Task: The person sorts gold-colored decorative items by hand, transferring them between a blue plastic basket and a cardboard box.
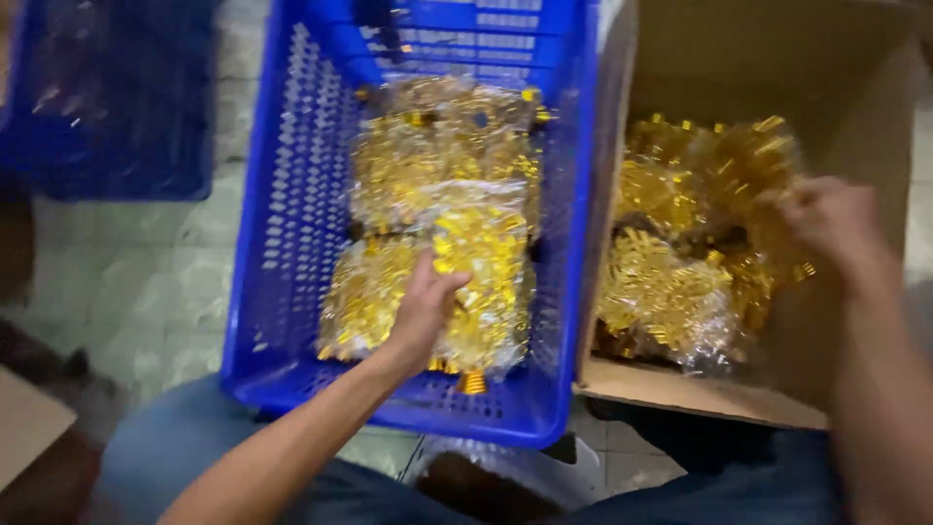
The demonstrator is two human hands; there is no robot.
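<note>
The left hand is pressing, fingers curled, on a clear bag of gold pieces lying in the blue crate; the right hand is pinching blurred gold pieces inside the cardboard box

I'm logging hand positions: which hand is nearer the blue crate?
Left. The left hand is inside the blue crate, on a clear bag of gold pieces; the right hand is over the cardboard box.

Second blue crate, tiled floor.
</note>
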